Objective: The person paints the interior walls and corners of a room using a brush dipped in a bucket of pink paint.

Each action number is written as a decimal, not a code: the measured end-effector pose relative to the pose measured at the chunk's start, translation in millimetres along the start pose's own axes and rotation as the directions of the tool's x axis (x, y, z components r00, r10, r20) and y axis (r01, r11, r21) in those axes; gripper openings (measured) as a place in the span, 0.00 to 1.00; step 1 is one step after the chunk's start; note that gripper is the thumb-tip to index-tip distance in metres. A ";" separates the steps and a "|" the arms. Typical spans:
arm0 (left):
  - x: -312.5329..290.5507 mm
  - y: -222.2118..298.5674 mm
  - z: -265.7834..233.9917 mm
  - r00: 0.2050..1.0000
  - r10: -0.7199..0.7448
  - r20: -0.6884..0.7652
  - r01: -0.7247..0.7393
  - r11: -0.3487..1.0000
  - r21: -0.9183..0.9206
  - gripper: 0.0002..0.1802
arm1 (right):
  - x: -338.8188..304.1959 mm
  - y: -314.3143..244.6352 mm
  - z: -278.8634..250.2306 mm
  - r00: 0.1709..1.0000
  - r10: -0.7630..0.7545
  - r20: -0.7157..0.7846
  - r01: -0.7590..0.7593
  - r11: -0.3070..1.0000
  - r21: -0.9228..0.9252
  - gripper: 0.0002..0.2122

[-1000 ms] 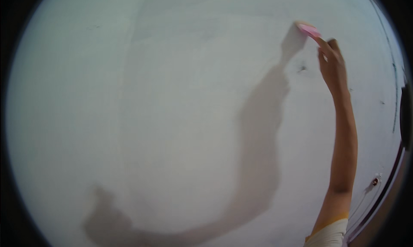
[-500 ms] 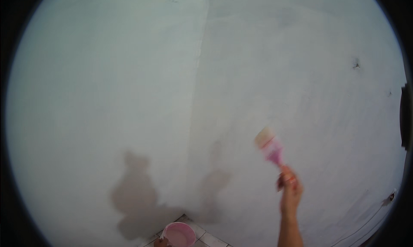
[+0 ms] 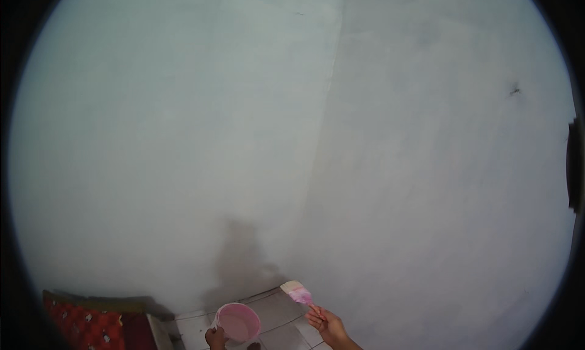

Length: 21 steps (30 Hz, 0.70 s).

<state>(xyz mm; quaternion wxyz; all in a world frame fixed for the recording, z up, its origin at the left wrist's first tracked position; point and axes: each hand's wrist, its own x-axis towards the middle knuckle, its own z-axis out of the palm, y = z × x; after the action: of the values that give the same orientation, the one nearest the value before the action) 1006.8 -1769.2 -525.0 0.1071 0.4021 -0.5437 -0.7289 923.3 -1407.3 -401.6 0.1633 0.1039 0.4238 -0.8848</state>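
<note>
My right hand (image 3: 328, 325) grips the handle of a wide paintbrush (image 3: 298, 292). The brush has pale cream bristles and a pink-and-white handle, and it is tilted with its bristles up and to the left. To its left, my left hand (image 3: 215, 338) is closed on the rim of a pink bucket (image 3: 238, 323). Pinkish liquid lies inside the bucket. The brush is apart from the bucket, to its upper right.
Two pale walls (image 3: 183, 118) meet at a corner running down the view. Below are light floor tiles (image 3: 277, 316). A red patterned cushion or mattress (image 3: 85, 325) lies at the lower left. A dark mark (image 3: 515, 91) shows on the right wall.
My right hand and the paintbrush have come down and left, from in front of the right wall toward the bucket. The view has turned left, bringing the red patterned item in.
</note>
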 end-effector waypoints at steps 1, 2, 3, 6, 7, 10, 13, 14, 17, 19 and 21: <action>-15.8 -11.4 13.4 1.000 -0.001 -0.010 0.001 0.999 -0.055 0.33 | -7.1 -21.2 -10.2 0.999 -0.007 0.041 0.009 0.999 -0.050 0.29; -30.9 -21.6 27.2 1.000 -0.002 -0.021 -0.001 0.994 -0.110 0.34 | -12.4 -46.0 -21.0 0.998 0.017 0.053 -0.014 0.998 -0.055 0.29; -42.0 -28.7 40.4 0.999 -0.006 -0.048 0.001 0.993 -0.116 0.34 | -16.8 -72.9 -30.5 0.996 0.075 0.056 -0.074 0.997 -0.024 0.22; -79.8 -4.2 71.6 0.974 -0.031 -0.225 0.001 0.991 -0.135 0.16 | -23.6 -103.6 -62.4 0.988 0.137 0.068 -0.138 0.990 0.002 0.15; -92.4 0.0 78.2 0.966 0.002 -0.259 -0.038 0.990 -0.132 0.16 | -20.4 -107.5 -74.8 0.988 0.129 0.085 -0.128 0.992 -0.019 0.14; -119.9 3.9 65.5 0.956 0.043 -0.289 -0.088 0.986 -0.144 0.21 | -17.7 -116.7 -91.9 0.982 0.173 0.073 -0.166 0.982 -0.092 0.13; -156.1 3.7 82.2 0.923 -0.056 -0.381 0.015 0.994 -0.112 0.26 | -24.8 -131.3 -113.2 0.977 0.212 0.028 -0.208 0.974 -0.091 0.11; -177.8 -6.5 80.6 0.910 -0.099 -0.402 0.059 0.992 -0.111 0.26 | -37.2 -134.3 -122.5 0.968 0.252 -0.001 -0.251 0.962 -0.104 0.11; -186.3 -2.1 66.5 0.885 -0.128 -0.449 0.095 0.991 -0.096 0.24 | -39.9 -135.3 -98.8 0.960 0.261 -0.106 -0.274 0.950 -0.146 0.09; -188.6 -0.9 58.2 0.904 -0.129 -0.407 0.092 0.990 -0.110 0.23 | -37.5 -126.7 -98.7 0.962 0.248 -0.117 -0.268 0.941 -0.208 0.11; -177.2 -7.7 45.5 0.912 -0.130 -0.389 0.080 0.987 -0.142 0.21 | -33.7 -111.2 -88.0 0.979 0.180 -0.097 -0.201 0.932 -0.303 0.13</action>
<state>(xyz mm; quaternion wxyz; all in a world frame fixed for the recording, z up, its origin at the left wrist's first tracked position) 1092.8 -1629.0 -444.6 0.2002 0.5630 -0.4423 -0.6689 916.5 -1266.2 -365.6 0.2481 0.1474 0.5511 -0.7830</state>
